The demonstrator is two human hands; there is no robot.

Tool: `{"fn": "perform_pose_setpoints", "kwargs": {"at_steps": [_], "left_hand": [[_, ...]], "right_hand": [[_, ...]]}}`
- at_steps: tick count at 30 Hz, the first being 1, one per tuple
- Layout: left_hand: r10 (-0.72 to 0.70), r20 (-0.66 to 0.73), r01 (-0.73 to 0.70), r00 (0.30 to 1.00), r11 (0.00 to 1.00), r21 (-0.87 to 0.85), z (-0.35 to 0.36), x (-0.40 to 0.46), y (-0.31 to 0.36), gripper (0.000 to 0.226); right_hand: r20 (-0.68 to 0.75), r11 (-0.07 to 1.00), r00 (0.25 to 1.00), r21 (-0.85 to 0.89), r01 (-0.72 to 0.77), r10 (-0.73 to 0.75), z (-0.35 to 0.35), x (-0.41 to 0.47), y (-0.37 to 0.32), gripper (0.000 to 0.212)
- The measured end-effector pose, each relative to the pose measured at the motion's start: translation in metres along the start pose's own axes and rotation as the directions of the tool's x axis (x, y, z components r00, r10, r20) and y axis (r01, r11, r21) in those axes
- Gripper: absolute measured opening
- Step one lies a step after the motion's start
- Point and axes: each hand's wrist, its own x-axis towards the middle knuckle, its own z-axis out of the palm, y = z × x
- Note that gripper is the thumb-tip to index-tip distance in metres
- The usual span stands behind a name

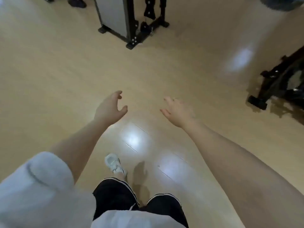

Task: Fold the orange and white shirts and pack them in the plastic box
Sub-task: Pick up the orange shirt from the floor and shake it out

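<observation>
A pale wooden floor (49,83) fills almost the whole view, seen from above by a person standing on it, with bright patches of reflected light near the middle. At the floor's far edge, left of centre, stands a black metal frame (131,30) holding a grey panel, its feet planted on the boards. At the right edge a second black stand (278,86) juts in, partly cut off. Between these two lies a wide stretch of bare floor. The person's two bare forearms reach forward over it; a light grey sleeve (32,186) covers the left upper arm at the near left corner, and black shorts with white trim (115,195) show at the near edge above one white sneaker (114,162). The left hand (109,109) is open with fingers loosely curved, holding nothing. The right hand (177,112) is open too, fingers spread and relaxed, also empty. Neither shirt nor the plastic box appears anywhere in view.
</observation>
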Motion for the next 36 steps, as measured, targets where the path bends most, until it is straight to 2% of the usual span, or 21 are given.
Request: {"fn": "perform_pose_setpoints", "kwargs": {"at_steps": [3,6,14,20,25,30,36], "left_hand": [[-0.121,-0.087,0.12,0.989,0.993,-0.016,-0.052,0.025,-0.073,0.059],[-0.194,-0.094,0.19,0.977,0.981,-0.049,-0.101,0.058,-0.142,0.057],[-0.259,-0.225,0.244,0.939,0.965,-0.094,-0.236,0.149,-0.274,0.055],[-0.264,-0.299,0.242,0.917,0.964,-0.111,-0.307,0.24,-0.351,0.052],[-0.313,-0.303,0.304,0.9,0.949,-0.078,-0.363,0.338,-0.441,0.054],[-0.478,-0.301,0.468,0.825,0.877,-0.108,-0.442,0.428,-0.525,0.055],[-0.571,-0.393,0.561,0.721,0.814,-0.153,-0.533,0.503,-0.627,0.054]], "right_hand": [[0.048,0.992,0.991,0.011,0.126,-0.126,-0.001,0.068,-0.074,0.047],[0.079,0.978,0.976,-0.016,0.207,-0.205,-0.005,0.143,-0.152,0.046],[0.052,0.916,0.92,-0.08,0.392,-0.389,-0.044,0.316,-0.329,0.046],[0.023,0.893,0.897,-0.079,0.442,-0.442,-0.065,0.448,-0.417,0.047],[0.073,0.853,0.86,-0.113,0.51,-0.505,-0.069,0.588,-0.496,0.048],[0.136,0.829,0.826,-0.047,0.557,-0.547,-0.104,0.723,-0.602,0.047],[0.142,0.71,0.712,-0.068,0.7,-0.688,-0.133,0.857,-0.733,0.045]]}}
